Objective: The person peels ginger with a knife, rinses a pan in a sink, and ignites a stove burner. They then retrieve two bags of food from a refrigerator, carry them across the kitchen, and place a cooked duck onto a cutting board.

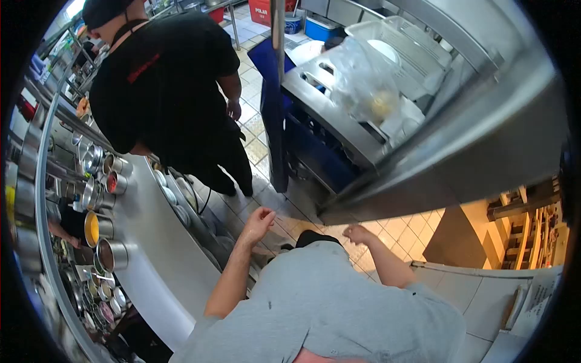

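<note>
My left hand is raised in front of my grey shirt, its fingers curled together, and I see nothing in it. It is near the edge of the long steel counter but apart from it. My right hand hangs over the tiled floor with its fingers loosely curled, also with nothing visible in it. The nearest thing to it is the lower end of a broad steel panel. The two hands are apart and touch no object.
A person in black stands ahead on the left, beside the counter. Metal pots with sauces line its far side. On the right, a steel cart carries a clear plastic bag. Tiled floor runs between.
</note>
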### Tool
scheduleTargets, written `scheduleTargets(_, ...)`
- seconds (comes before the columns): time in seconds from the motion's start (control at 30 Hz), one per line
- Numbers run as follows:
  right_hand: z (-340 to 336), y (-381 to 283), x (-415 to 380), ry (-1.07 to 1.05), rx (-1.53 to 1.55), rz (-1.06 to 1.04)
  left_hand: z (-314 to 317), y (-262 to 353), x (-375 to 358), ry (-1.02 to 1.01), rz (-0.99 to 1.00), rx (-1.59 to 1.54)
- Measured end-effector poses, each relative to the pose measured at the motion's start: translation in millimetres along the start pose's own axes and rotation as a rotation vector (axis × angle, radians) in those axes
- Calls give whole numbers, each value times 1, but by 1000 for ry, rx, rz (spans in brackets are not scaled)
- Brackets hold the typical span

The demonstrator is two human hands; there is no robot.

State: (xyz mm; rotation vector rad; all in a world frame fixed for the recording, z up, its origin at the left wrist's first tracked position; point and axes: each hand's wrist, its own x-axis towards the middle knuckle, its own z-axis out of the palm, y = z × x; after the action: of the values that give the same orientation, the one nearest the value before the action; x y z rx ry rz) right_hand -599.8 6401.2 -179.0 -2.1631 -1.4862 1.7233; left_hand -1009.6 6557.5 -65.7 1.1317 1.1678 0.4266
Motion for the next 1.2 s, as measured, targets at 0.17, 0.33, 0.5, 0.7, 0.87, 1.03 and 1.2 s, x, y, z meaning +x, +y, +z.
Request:
scheduleTargets(0.17,-9,-117,24,-2,151,110,-61,33,134,105,-22,-129)
scheduleTargets(0.33,-42,-247,154,127,-148,-253,-136,17,205,145,-139,27)
scheduleTargets(0.5,-88,-437,247,15,-64,-626,-235,49,214,284,-190,-305)
scheduleTargets(0.7,-130,-578,354,147,28,-648,-369,43,301,410,-356,-274)
scheduleTargets(0.87,-160,-589,438,540,311,-233,-431,168,442,155,-188,-80)
scheduleTargets(1.03,-212,-580,503,965,454,132,-445,328,641,-163,41,121)
scheduleTargets(1.2,-283,-571,603,1225,480,310,-450,414,844,-224,182,264)
